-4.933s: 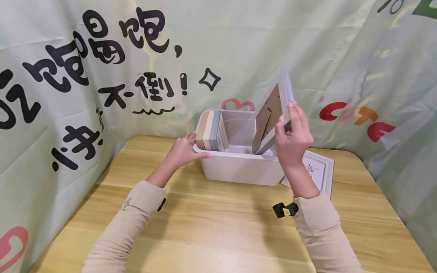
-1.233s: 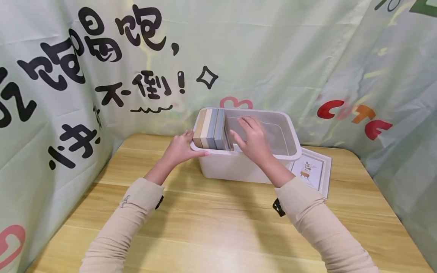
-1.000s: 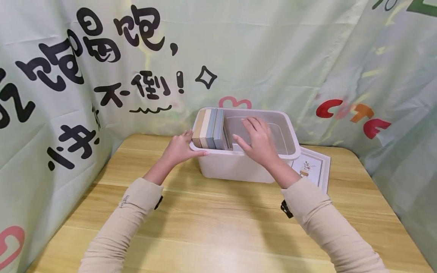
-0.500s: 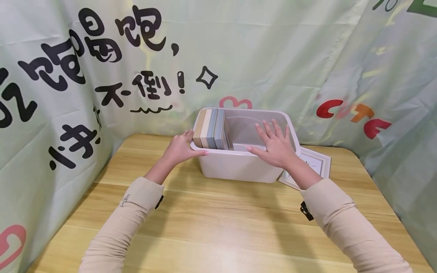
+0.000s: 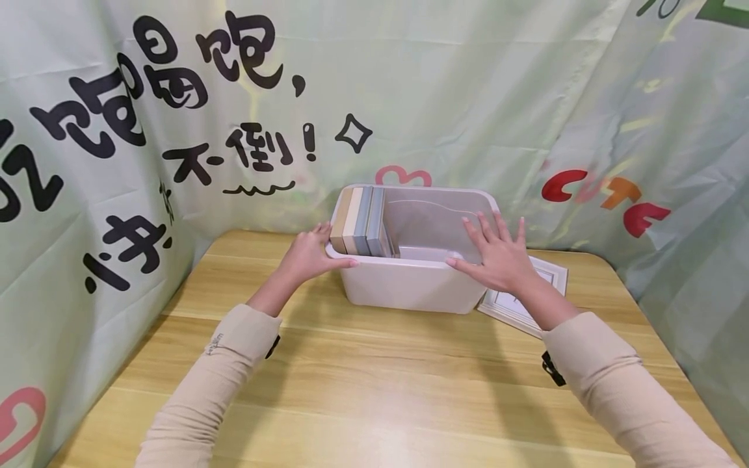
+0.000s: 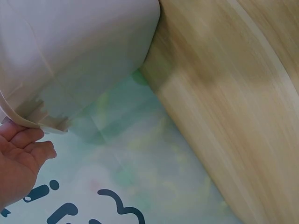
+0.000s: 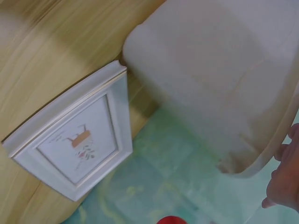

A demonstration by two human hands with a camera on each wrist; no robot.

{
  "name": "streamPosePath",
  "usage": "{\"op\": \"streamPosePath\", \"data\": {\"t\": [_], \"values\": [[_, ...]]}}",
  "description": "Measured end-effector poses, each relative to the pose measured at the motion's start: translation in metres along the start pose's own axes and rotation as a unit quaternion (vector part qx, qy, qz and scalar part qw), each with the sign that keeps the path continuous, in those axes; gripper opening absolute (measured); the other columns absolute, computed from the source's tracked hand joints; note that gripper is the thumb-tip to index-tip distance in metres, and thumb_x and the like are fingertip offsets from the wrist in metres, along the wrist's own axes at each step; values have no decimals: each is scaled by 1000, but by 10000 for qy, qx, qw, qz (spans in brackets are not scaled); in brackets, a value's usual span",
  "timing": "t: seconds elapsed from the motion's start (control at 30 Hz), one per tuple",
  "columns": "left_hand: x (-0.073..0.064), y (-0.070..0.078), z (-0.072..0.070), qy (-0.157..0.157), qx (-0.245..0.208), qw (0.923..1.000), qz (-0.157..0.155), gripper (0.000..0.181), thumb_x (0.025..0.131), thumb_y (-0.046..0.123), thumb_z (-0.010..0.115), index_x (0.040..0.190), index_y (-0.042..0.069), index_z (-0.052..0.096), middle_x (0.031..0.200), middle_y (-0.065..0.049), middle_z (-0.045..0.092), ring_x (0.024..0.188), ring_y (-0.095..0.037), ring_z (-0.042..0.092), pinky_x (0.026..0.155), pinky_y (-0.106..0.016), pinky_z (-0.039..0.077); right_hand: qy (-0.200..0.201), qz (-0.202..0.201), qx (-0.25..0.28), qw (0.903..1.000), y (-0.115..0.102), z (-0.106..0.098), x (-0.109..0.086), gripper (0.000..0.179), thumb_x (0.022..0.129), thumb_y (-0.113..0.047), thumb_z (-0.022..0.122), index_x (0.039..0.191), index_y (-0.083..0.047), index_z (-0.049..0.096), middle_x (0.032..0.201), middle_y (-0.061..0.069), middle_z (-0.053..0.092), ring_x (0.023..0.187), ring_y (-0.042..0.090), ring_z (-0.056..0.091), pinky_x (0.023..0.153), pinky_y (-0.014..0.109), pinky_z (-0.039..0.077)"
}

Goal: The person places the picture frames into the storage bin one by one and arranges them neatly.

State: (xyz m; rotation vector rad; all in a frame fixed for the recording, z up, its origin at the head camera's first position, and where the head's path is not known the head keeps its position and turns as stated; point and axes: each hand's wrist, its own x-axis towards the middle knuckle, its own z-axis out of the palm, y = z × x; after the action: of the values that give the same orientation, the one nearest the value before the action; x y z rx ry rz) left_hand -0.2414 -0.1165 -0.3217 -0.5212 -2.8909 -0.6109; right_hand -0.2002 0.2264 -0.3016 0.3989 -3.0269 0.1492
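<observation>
A pale plastic storage bin (image 5: 409,286) stands on the table. My left hand (image 5: 305,255) grips its left end, thumb along the front rim; the left wrist view shows the fingers (image 6: 29,140) bent at the rim. At the bin's right end my right hand (image 5: 497,257) is spread, its thumb near the front rim and its other fingers over the right rim. Several picture frames, tan, cream and blue-grey (image 5: 374,224), stand upright side by side inside the bin's left end. A white picture frame (image 7: 81,135) with a plant print lies face up beside the bin's right end.
The wooden table (image 5: 351,383) has a rounded back right corner. A printed fabric curtain (image 5: 456,97) with black characters and coloured letters hangs behind the table and along both sides. Black wrist straps (image 5: 552,369) show at the sleeve cuffs.
A framed picture that my right hand held upright over the bin now stands with the others inside. My right hand has released it and moved right to the bin's right end. The left hand stays put.
</observation>
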Motion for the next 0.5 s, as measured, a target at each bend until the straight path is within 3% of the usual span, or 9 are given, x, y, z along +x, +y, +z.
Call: {"op": "streamPosePath", "data": {"t": [0.27, 0.5], "values": [[1, -2, 0, 38, 22, 10000, 22, 101, 67, 59, 72, 135, -7, 40, 141, -25, 39, 127, -44, 40, 104, -48, 39, 236, 101, 5, 9997, 19, -2, -10, 88, 85, -65, 43, 149, -12, 16, 154, 23, 12, 142, 42, -3, 105, 68, -13], [2, -3, 2, -15, -11, 10000, -5, 101, 66, 60, 72, 136, -7, 40, 142, -24, 38, 129, -43, 39, 105, -47, 37, 243, 233, -1, 9994, 35, 1, -22, 90, 85, -68, 39, 149, -10, 16, 153, 24, 11, 141, 43, -3, 105, 69, -11]]}}
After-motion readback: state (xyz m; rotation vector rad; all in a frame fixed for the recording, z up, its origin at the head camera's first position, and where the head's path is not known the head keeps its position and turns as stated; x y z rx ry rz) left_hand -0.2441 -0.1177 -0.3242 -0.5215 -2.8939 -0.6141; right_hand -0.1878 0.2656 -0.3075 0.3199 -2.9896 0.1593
